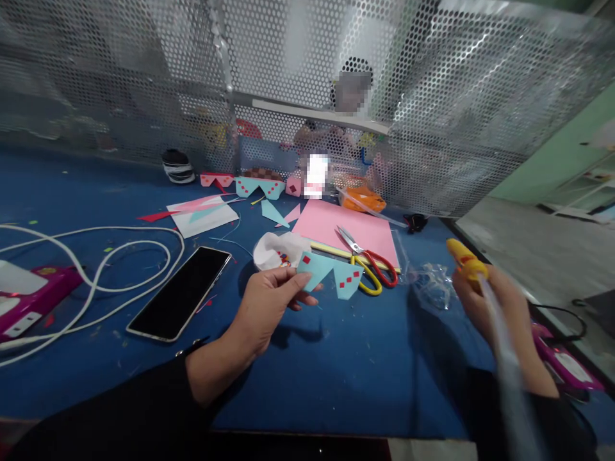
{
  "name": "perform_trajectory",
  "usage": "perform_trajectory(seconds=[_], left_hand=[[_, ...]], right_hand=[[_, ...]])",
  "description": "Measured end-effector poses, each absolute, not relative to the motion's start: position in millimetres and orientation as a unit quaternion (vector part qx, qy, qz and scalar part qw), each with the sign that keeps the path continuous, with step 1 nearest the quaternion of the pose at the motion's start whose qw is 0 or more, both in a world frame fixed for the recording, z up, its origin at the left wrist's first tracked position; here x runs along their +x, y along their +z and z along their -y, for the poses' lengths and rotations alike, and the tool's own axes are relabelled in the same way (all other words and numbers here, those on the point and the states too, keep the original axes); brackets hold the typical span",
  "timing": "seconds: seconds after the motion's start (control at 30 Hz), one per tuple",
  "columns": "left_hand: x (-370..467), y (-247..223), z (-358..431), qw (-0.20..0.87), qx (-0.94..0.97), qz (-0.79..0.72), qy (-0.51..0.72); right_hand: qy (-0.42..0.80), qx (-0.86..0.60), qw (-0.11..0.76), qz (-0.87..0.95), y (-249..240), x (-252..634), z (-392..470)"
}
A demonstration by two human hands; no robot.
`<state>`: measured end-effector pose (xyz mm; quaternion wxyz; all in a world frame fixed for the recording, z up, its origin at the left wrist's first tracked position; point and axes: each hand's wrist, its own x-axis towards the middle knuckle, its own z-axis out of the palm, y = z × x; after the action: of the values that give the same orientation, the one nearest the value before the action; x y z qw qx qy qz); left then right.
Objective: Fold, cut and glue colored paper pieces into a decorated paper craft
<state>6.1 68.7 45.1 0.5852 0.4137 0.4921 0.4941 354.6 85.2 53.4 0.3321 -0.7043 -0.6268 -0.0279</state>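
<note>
My left hand (pixel 271 298) pinches the left end of a light blue paper cutout (pixel 317 272) dotted with small red diamonds, held above the blue table. Over at the right, my right hand (pixel 494 307) is wrapped round a yellow glue gun (pixel 468 261) with a long clear glue stick (pixel 500 339) trailing from its back. Behind the cutout sits a white bowl-like holder (pixel 269 250) with small coloured bits inside. Scissors (pixel 369 259) with red and yellow handles lie partly on pink paper (pixel 348 221).
A black phone (pixel 182 294), a looped white cable (pixel 96 282) and a magenta device (pixel 36 298) lie left. Crumpled clear plastic (pixel 432 286) sits near my right hand. Finished-looking cutouts (pixel 259 186) stand before a perforated metal screen (pixel 307 57); a person is behind it.
</note>
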Motion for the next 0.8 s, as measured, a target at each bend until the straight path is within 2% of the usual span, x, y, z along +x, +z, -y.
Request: perform_trajectory(seconds=[0.17,0.23,0.3,0.47,0.8], left_hand=[[6.8,45.8,-69.1,0.585,0.414,-0.497,0.490],[7.2,46.1,-69.0,0.588,0.411,-0.496,0.489],[7.8,46.2,-69.2,0.585,0.410,-0.498,0.492],[8.4,45.6,-70.0,0.576,0.412,-0.504,0.495],[10.7,44.0,-69.4,0.590,0.412,-0.483,0.499]], right_hand=[[0.065,-0.643,0.415,0.640,43.7,294.9,-67.5],[0.159,-0.548,0.453,0.684,41.1,261.6,-53.6],[0.193,-0.479,0.451,0.728,40.0,233.3,-40.9],[0.178,-0.428,0.407,0.787,40.1,205.0,-27.7],[0.134,-0.428,0.407,0.796,30.2,206.4,-30.6]])
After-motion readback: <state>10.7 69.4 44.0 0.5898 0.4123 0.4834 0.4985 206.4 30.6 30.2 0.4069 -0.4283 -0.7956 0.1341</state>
